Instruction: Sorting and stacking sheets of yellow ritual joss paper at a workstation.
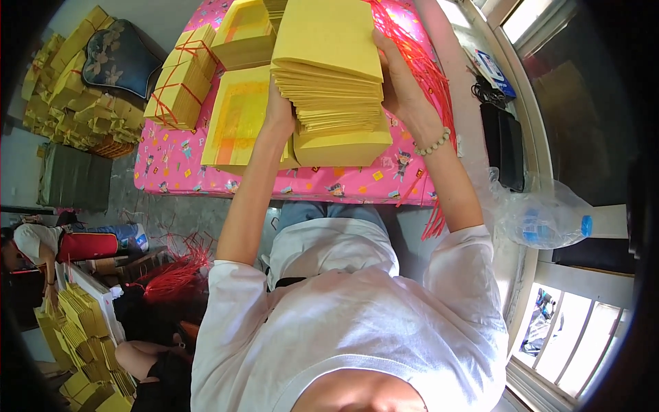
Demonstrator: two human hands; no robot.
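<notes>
Between my two hands is a thick stack of folded yellow paper (329,75), its layered folds facing me. My left hand (279,110) presses against the stack's left side, its fingers mostly hidden behind the paper. Along the right side, my right hand (403,75) grips with the thumb near the top edge. Under the stack lies more yellow paper (343,145). To the left, a flat yellow pile (237,113) has an orange-gold square on top. Beyond that, yellow bundles (182,86) are tied with red string.
The pink patterned table cover (309,184) lies beneath everything. Red strings (439,96) hang over its right side. A plastic bag with bottles (542,216) sits by the window. Tied bundles (68,103) are heaped at far left; another person (41,247) works at lower left.
</notes>
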